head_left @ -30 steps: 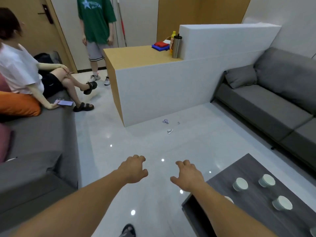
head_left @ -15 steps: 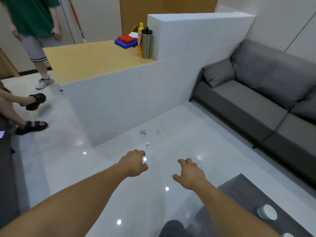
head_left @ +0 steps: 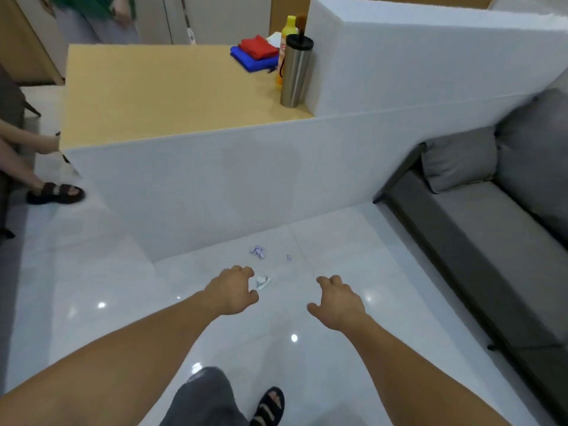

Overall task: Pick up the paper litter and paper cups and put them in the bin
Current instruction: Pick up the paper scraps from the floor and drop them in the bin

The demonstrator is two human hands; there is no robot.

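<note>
Three bits of paper litter lie on the glossy white floor near the foot of the white counter: a crumpled bluish-white scrap (head_left: 257,251), a tiny scrap (head_left: 288,257) to its right, and a white crumpled piece (head_left: 263,281) closer to me. My left hand (head_left: 234,289) hovers just left of the white piece, fingers loosely curled, holding nothing. My right hand (head_left: 336,301) is stretched out further right, fingers spread, empty. No bin and no paper cups are in view.
The white counter (head_left: 215,186) with a wooden top carries a steel tumbler (head_left: 295,72), a yellow bottle and folded red and blue cloths. A grey sofa (head_left: 479,229) lines the right. A seated person's sandalled foot (head_left: 57,192) is at left; another person stands behind.
I have walked forward toward the counter. The litter is now much closer, just ahead of my hands. The coffee table with cups has dropped out of view.
</note>
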